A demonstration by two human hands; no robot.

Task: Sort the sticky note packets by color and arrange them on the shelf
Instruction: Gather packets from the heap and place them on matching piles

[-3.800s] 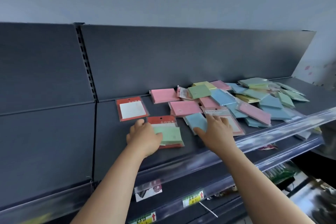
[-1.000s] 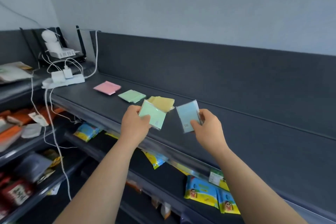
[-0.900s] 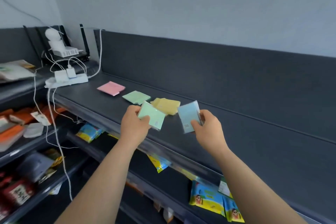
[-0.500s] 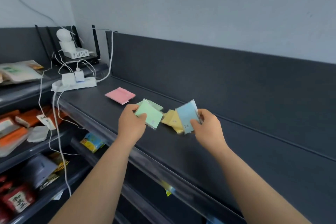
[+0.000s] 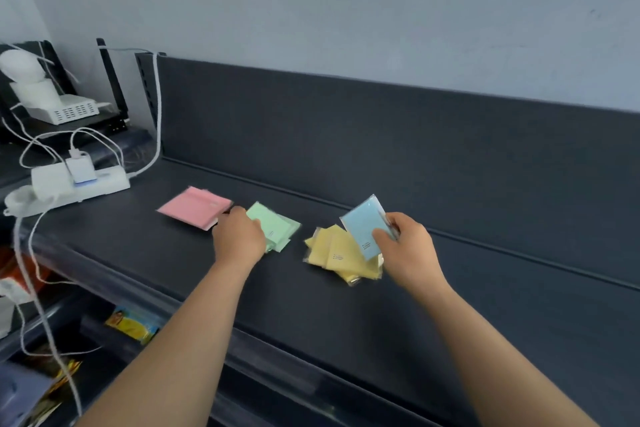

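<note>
Far out to the left of the left fingers, a white power strip [image 5: 74, 184] lies at the end of the dark shelf [image 5: 346, 322], with a white charger [image 5: 80, 166] plugged into it and white cables [image 5: 31, 253] trailing over the front edge. Closer in, the pink packet [image 5: 194, 212] lies flat on the shelf, its right corner just beside the knuckles of the left hand [image 5: 239, 241].

The left hand is turned back-up to the camera, its fingers bent down onto the near left corner of the green packets [image 5: 278, 227], a small overlapping stack lying flat that spreads away to the right of those fingers. The fingertips are hidden under the hand, so it may be a pinch or only a touch; I cannot tell which.

Between the two hands, the yellow packets [image 5: 341, 258] lie in a loose fanned pile on the shelf, apart from the green stack and just left of and below the right fingers.

The right hand [image 5: 407, 251] holds the blue packet [image 5: 365, 225] tilted up off the shelf, over the far right part of the yellow pile. The thumb [image 5: 381, 236] presses on its front face near the right edge, the other fingers curled behind it, so the packet fans up and leftward from the grip.
</note>
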